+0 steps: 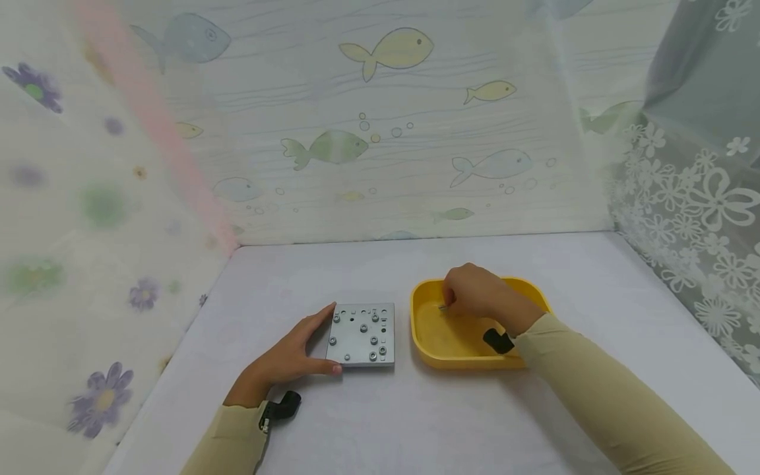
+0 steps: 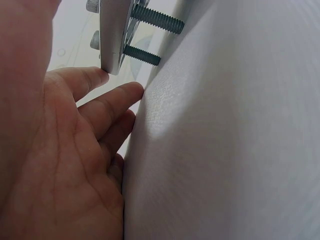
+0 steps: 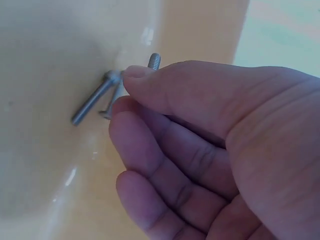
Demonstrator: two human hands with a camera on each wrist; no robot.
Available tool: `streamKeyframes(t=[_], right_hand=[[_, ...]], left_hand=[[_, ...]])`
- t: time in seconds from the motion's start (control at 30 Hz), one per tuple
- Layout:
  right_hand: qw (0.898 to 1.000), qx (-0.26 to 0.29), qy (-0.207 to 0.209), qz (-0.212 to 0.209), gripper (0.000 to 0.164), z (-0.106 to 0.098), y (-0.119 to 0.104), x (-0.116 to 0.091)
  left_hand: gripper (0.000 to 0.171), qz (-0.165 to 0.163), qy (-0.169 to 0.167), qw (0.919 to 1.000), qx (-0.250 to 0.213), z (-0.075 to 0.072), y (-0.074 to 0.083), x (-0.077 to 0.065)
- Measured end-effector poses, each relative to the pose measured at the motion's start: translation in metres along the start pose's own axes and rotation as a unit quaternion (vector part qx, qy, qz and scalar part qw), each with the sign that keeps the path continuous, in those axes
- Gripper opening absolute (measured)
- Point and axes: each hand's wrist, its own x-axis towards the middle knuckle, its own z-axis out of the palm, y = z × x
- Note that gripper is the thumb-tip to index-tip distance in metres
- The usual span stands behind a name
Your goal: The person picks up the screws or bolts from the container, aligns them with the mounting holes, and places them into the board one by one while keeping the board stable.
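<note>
A silver metal plate [image 1: 355, 349] with several socket-head bolts [image 1: 363, 328] in its holes lies left of the yellow tray. My left hand [image 1: 291, 356] holds it by the left side, thumb at the near edge and index finger at the far corner. Threaded bolt shanks [image 2: 157, 19] stick out below the plate in the left wrist view. Inside the tray, my right hand [image 1: 477, 290] pinches a bolt between thumb and fingers; its threaded end [image 3: 155, 61] shows past the thumb, the rest hidden. Beside the fingertips lies another bolt [image 3: 92, 102], with a further bolt head [image 3: 105, 114] close by.
The yellow tray [image 1: 433, 361] has raised walls around my right hand. A white cloth covers the table [image 1: 368, 422]. Fish-patterned curtain [image 1: 380, 198] hangs behind it, with flowered sheets [image 1: 142, 330] at the sides.
</note>
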Motion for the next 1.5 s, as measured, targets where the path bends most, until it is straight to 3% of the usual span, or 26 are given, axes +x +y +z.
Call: streamKeyframes(t=[0.47, 1.07, 1.3, 1.5], right_hand=[[0.992, 0.114, 0.058, -0.021, 0.005, -0.012, -0.015, -0.007], [0.966, 0.232, 0.113, -0.019, 0.011, -0.012, -0.04, -0.013], [0.964, 0.23, 0.127, -0.043, 0.008, 0.001, -0.052, -0.011], [0.967, 0.229, 0.106, -0.039, 0.009, 0.014, -0.063, -0.006]], left_hand=[[0.122, 0.006, -0.001, 1.0, -0.006, -0.001, 0.001, -0.001], [0.124, 0.003, -0.003, 1.0, 0.001, 0.0, 0.0, 0.001], [0.123, -0.014, -0.006, 0.9999, 0.005, 0.0, 0.003, 0.0], [0.123, -0.016, 0.0, 0.9998, 0.011, -0.001, 0.002, -0.001]])
